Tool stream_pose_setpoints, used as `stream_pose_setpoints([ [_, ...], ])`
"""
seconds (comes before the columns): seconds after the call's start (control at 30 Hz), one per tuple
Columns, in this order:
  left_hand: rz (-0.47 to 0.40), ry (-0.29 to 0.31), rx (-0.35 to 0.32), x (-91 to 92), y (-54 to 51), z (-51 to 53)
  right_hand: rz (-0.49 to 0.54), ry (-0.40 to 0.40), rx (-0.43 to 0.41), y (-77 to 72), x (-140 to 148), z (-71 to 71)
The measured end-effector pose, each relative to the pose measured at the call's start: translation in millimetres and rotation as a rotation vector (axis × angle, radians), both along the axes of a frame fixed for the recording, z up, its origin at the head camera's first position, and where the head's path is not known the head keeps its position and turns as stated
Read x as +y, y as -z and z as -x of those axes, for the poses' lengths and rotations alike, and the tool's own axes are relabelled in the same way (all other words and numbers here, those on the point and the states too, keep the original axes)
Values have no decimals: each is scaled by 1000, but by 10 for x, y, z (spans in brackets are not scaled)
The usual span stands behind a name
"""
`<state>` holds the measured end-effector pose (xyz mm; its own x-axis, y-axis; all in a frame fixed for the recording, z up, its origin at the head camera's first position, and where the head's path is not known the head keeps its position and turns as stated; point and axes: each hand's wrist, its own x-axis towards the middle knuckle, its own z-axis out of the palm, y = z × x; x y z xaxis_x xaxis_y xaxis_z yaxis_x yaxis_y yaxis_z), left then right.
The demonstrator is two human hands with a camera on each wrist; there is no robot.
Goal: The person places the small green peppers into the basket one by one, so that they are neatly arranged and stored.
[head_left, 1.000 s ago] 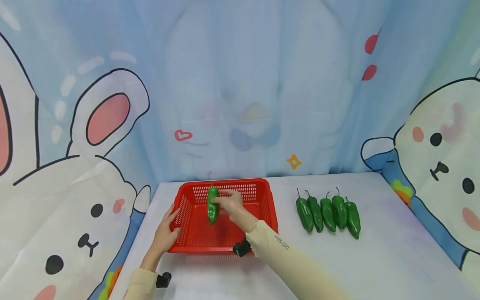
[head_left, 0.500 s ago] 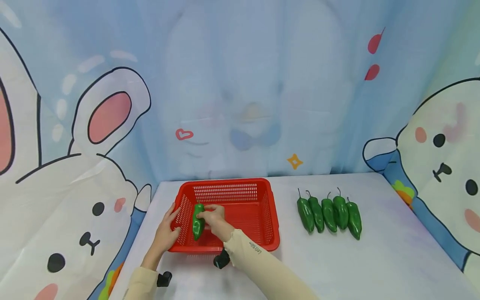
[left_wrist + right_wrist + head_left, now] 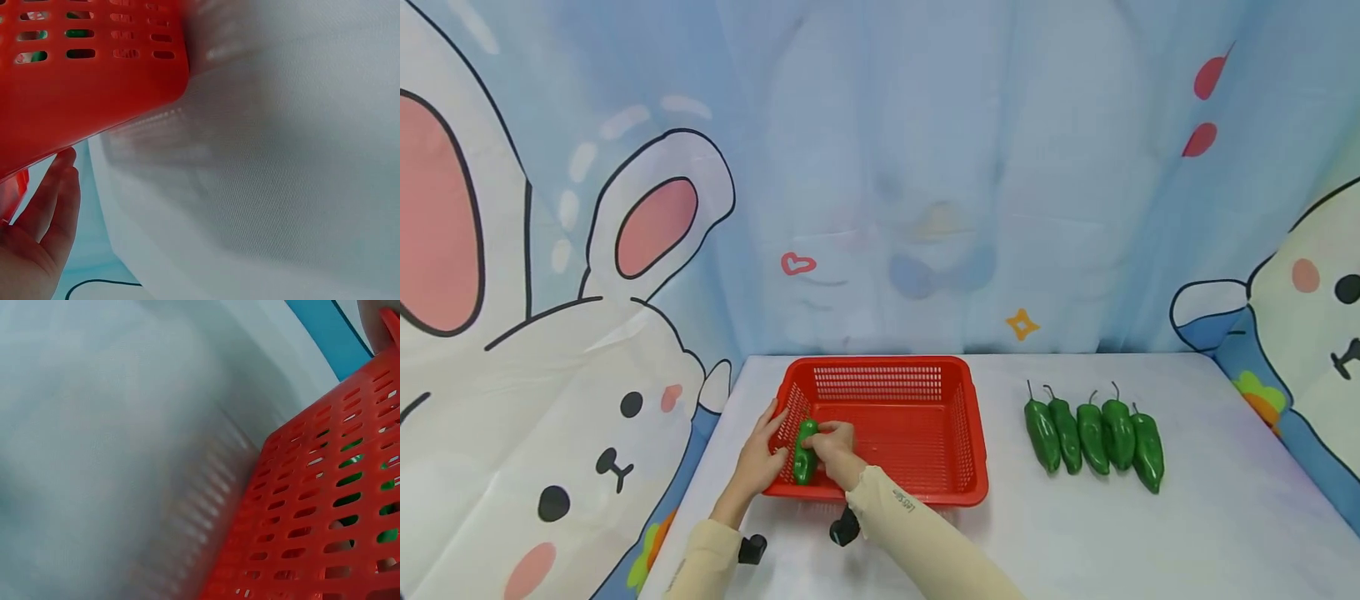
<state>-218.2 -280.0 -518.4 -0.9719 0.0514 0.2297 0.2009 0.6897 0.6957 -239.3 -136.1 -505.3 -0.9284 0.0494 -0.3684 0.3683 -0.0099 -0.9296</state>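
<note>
Over by the table's (image 3: 1075,542) far left corner, the right hand (image 3: 837,454) pinches a green pepper (image 3: 805,468) down inside the red basket (image 3: 883,362), while the left hand (image 3: 758,462) lies with fingers straight and spread at its left rim. Five more peppers (image 3: 1092,437) sit in a row towards the table's right edge.

Left of centre in the head view, the right-hand grip (image 3: 837,450) covers part of the green pepper (image 3: 803,468); the lettering (image 3: 903,501) is too small to read surely on the right sleeve (image 3: 928,537), which runs off the bottom edge. In the left wrist view the red basket (image 3: 112,81) is cut off at upper left, its slots giving only green slivers, while the left-hand grip (image 3: 28,256) is cropped at lower left. In the right wrist view the red basket passes out at right, and the tabletop (image 3: 94,425) at left is blurred.
</note>
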Motion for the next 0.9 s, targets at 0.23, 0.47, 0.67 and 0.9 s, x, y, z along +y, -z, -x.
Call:
stream_pose_setpoints([
  [0.23,10,1,17,-27,-20,3,-65,44,12,62,-43,23],
  [0.47,15,5,33,-30,-46,-2,-132,59,25,64,-63,44],
  [0.67,11,4,45,-8,-18,9,-221,56,49,84,-43,66],
  [0.9,14,-1,23,-20,5,16,-254,48,21,106,-53,75],
])
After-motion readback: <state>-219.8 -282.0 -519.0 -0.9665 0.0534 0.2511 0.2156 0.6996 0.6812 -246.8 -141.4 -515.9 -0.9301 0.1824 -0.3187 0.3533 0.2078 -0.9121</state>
